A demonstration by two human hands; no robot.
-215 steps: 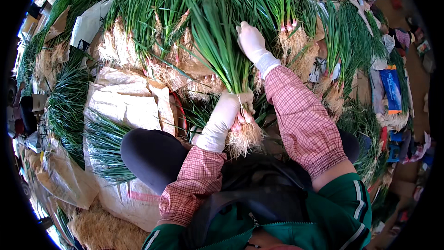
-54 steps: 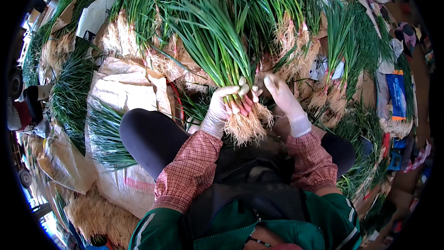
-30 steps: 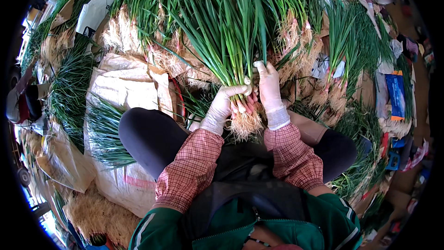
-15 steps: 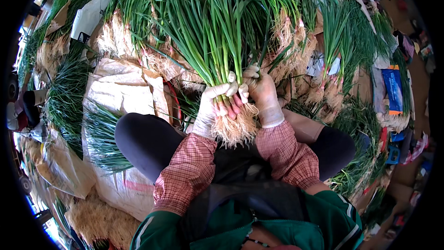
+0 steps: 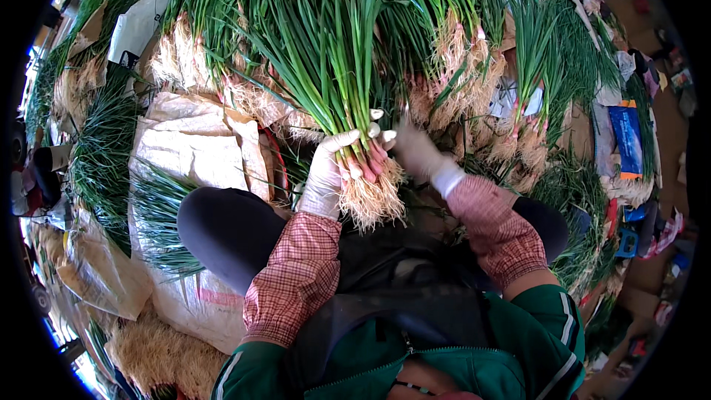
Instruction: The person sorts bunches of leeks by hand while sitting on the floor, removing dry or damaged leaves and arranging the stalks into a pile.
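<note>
My left hand (image 5: 326,170), in a pale glove, is closed around a bunch of green onions (image 5: 363,155) just above their pinkish bulbs. The long green leaves fan out away from me, and the tangled, straw-coloured roots hang toward my lap. Just right of the bunch is my right hand (image 5: 418,152), also gloved and smeared by motion, so its fingers do not show clearly. No onion can be made out in it.
More green onions with roots (image 5: 463,52) lie in heaps across the far side. A pale woven sack (image 5: 189,144) is spread at my left, with loose green leaves (image 5: 167,215) over it. At the far right lies a blue packet (image 5: 628,141). A root pile (image 5: 163,348) sits near left.
My right hand has drawn away from the bunch to the right, its forearm swinging outward. The bunch stays in my left hand, shifted slightly left.
</note>
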